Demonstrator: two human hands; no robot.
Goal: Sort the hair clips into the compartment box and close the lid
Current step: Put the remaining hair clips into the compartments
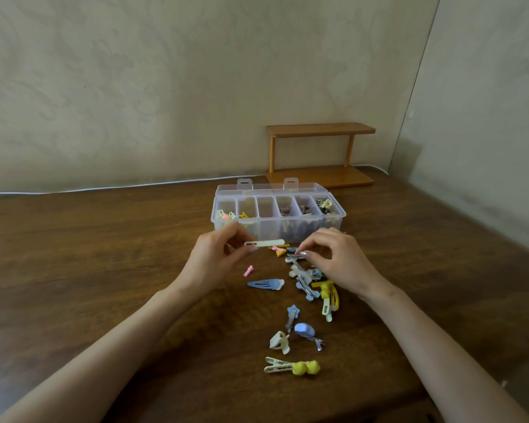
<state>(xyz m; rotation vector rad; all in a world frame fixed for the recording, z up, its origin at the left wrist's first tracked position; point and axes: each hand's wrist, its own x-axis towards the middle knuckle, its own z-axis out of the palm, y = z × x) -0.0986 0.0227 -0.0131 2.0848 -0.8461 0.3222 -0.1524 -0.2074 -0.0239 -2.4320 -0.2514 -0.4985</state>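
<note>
Pinches: left hand [217,258], cream clip [267,243]; right hand [338,259], metal clip [292,257].

Both bare forearms enter from the lower corners and converge toward centre. Left hand [219,259]: fingers curled, thumb and forefinger pinching one end of a long flat cream plastic hair clip [264,243], held level and pointing right. Right hand [339,257]: palm down, fingers curled, thumb and forefinger tips closed on a small grey metal hair clip [292,257]. The hands are apart.
</note>
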